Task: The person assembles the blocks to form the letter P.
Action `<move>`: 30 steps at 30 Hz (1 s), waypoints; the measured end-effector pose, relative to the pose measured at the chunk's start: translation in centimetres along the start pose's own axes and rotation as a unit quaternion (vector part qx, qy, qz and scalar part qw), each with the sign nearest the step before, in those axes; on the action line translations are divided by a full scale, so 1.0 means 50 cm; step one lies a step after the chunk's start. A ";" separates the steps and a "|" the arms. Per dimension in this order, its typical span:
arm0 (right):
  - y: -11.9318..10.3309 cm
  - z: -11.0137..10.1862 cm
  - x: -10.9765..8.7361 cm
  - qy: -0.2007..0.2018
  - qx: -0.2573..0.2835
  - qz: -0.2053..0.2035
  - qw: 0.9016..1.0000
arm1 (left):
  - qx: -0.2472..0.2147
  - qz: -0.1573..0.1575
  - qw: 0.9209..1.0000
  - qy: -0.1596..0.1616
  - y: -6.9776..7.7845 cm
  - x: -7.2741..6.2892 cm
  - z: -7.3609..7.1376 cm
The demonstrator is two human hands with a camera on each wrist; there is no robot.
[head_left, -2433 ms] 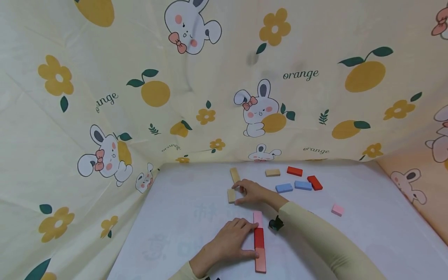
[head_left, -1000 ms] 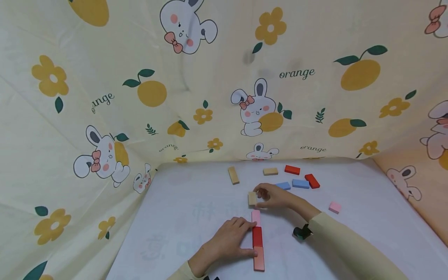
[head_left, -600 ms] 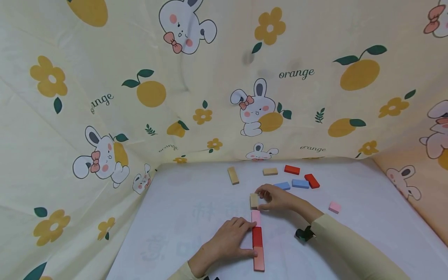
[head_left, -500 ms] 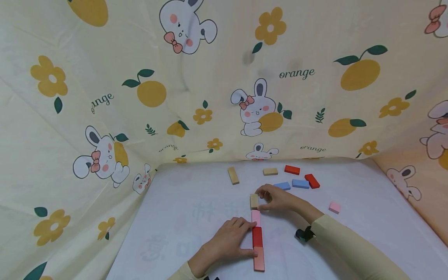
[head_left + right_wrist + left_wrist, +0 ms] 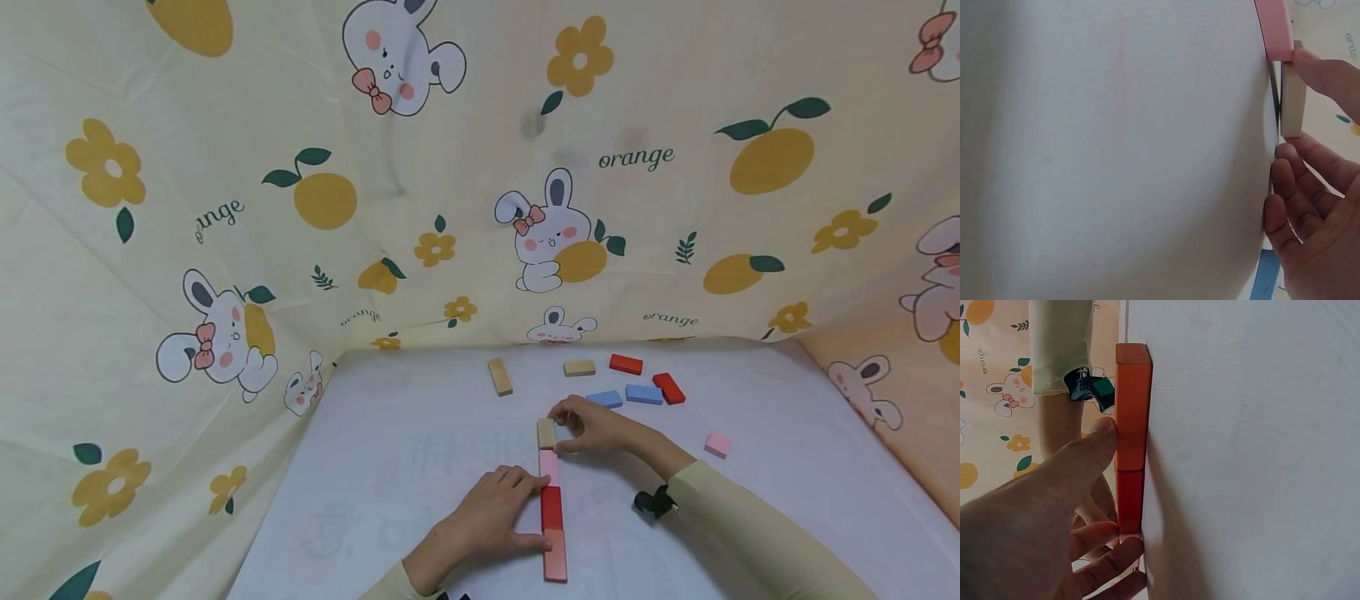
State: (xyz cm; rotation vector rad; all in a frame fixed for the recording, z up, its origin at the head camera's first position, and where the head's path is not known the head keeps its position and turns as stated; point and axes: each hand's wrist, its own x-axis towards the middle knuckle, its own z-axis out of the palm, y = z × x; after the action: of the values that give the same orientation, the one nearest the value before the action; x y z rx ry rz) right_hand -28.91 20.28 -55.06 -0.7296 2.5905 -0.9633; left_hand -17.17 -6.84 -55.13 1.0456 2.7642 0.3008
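Note:
On the white tabletop, a row of toy blocks runs away from me in the head view: a salmon block (image 5: pixel 555 562) nearest, then a red block (image 5: pixel 552 508), a pink block (image 5: pixel 549 465) and a natural-wood block (image 5: pixel 546 434) at the far end. My right hand (image 5: pixel 597 427) pinches the wood block lengthwise between thumb and index finger; in the right wrist view the wood block (image 5: pixel 1292 103) lies by the pink block's end. Along the row's left side rests my left hand (image 5: pixel 487 517), its thumb touching the salmon block (image 5: pixel 1132 415) and fingertips at the pink one.
Beyond my right hand lie two wood blocks (image 5: pixel 500 377), two red blocks (image 5: pixel 626 364) and two blue blocks (image 5: pixel 644 394). A small pink block (image 5: pixel 717 444) sits farther right. A curtain printed with rabbits and oranges (image 5: pixel 480 208) borders the table's back and sides.
My right hand has carried the wood block rightward and then toward me, from beside another wood block to the pink block's far end. The left hand has stayed along the row.

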 end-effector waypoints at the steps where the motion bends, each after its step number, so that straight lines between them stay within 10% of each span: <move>1: 0.000 0.000 0.000 0.000 0.001 0.002 1.000 | 0.000 0.000 1.000 0.000 0.000 0.000 0.000; 30: -0.006 0.015 0.008 0.022 0.031 0.048 0.998 | -0.009 -0.012 1.000 -0.009 0.003 -0.001 -0.004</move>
State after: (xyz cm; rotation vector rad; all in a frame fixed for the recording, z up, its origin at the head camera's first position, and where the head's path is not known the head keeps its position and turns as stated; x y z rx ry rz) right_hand -28.81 19.49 -55.47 -0.5691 2.5935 -1.0358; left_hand -17.08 -6.80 -54.88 1.0043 2.7506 0.3113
